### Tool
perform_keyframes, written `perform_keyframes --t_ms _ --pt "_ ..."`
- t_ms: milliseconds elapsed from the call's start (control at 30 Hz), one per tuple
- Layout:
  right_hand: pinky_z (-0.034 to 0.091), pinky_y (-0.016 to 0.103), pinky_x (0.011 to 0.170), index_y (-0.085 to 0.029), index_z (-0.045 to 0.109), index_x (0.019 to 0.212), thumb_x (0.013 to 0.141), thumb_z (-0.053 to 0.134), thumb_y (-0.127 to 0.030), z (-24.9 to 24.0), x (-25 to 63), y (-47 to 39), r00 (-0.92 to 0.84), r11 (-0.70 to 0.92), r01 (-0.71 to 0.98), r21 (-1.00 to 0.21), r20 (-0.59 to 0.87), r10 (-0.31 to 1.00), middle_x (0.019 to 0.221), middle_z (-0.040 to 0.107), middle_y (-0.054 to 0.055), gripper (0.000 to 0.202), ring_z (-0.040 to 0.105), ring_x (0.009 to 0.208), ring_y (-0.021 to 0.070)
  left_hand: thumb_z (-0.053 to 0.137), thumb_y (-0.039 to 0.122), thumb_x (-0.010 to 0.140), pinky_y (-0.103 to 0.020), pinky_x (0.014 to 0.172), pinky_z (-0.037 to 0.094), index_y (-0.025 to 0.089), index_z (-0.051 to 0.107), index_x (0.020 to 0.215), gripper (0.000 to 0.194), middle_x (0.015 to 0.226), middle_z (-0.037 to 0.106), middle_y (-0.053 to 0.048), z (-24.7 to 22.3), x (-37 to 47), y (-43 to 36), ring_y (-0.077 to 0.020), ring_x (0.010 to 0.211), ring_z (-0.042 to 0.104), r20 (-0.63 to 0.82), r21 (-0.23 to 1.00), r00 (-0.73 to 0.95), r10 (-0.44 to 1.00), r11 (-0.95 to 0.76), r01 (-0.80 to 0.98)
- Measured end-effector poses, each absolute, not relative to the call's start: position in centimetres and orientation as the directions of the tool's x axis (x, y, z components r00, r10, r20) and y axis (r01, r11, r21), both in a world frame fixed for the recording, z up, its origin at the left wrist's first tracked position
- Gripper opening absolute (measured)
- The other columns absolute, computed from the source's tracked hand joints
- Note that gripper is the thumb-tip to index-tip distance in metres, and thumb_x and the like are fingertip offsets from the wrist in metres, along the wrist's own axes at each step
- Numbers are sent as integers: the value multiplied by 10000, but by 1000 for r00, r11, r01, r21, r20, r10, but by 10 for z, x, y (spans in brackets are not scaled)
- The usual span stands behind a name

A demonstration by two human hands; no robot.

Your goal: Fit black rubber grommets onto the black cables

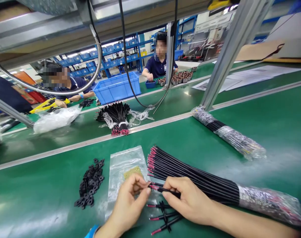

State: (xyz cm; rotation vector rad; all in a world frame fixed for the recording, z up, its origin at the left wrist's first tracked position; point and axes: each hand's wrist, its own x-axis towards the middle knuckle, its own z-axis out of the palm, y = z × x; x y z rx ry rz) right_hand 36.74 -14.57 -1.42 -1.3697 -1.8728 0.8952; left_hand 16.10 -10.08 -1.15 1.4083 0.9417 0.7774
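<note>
My right hand (187, 198) is closed around a black cable (171, 192) whose red-tipped end points left. At that end my left hand (131, 198) pinches with thumb and forefinger; what lies between them is too small to make out. Behind my right hand spreads a large bundle of black cables (195, 172) with red ends, wrapped in clear plastic at the right. Several cables with black clips (164, 216) lie just below my hands. Under and behind my left hand is a clear zip bag (115, 168) with a yellowish piece (133, 172) on it or in it.
Small black parts (89, 185) are heaped on the green table (41, 185) at left. A wrapped bundle (229, 134) lies at right, beside a metal post (227, 56). Another cable bundle (115, 115), a blue bin (118, 88) and two people are beyond the metal strip. Black cords hang overhead.
</note>
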Motion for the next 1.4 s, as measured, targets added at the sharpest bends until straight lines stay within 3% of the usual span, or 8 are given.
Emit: perform_keyframes --t_ms 167,267,367,500,700,867,1100,1400 --pt "291 216 514 -197 464 652 764 510 -220 -17 367 -146 -273 300 504 -810 181 945 552 417 -60 123 371 491 86 859 237 581 -216 627 482 217 528 962 505 804 611 12 -22 164 -101 -122 696 624 -238 941 496 835 325 -98" --pt "302 213 514 -194 487 648 728 519 -209 -19 367 -148 -274 359 508 -783 249 929 560 452 -49 87 395 494 88 913 262 452 -199 601 471 162 622 832 490 746 621 1 -30 170 -101 -97 618 599 -268 935 514 815 348 -65" --pt "331 215 530 -188 525 687 726 510 -207 -19 368 -150 -265 405 521 -752 308 914 594 520 -24 45 439 517 100 915 338 419 -192 568 455 139 690 688 403 719 603 -1 -37 173 -101 -91 597 567 -175 979 470 865 205 -13" --pt "356 241 567 -178 570 750 773 479 -231 -21 370 -152 -284 447 570 -689 345 894 652 593 23 107 496 568 134 865 417 521 -212 552 456 172 737 672 316 665 631 -21 -41 172 -100 -116 580 562 40 983 448 893 -114 141" --pt "365 250 580 -180 584 784 792 460 -248 -26 373 -151 -343 475 570 -670 331 879 664 613 34 142 531 586 153 814 431 614 -199 512 460 190 671 607 280 623 655 -12 -45 177 -102 -123 542 595 378 838 484 789 -514 184" --pt "351 227 553 -185 555 730 759 490 -244 -24 374 -147 -373 454 496 -740 291 881 601 541 -8 92 465 521 121 790 433 650 -196 497 476 193 661 628 274 606 648 -3 -46 183 -103 -116 504 590 476 731 512 715 -645 221" --pt "335 228 597 -189 537 697 744 590 -282 -15 379 -142 -292 281 544 -791 135 947 581 456 -51 117 415 560 107 721 308 757 -201 564 557 217 724 913 180 865 712 -77 -29 173 -95 -153 676 684 340 820 655 675 -554 146" --pt "345 213 550 -181 515 662 690 531 -149 -8 375 -144 -313 314 512 -800 166 935 576 458 -47 45 426 541 102 660 236 768 -227 666 568 209 621 1034 270 818 707 -31 -31 179 -112 -157 705 687 125 954 483 867 -239 181"
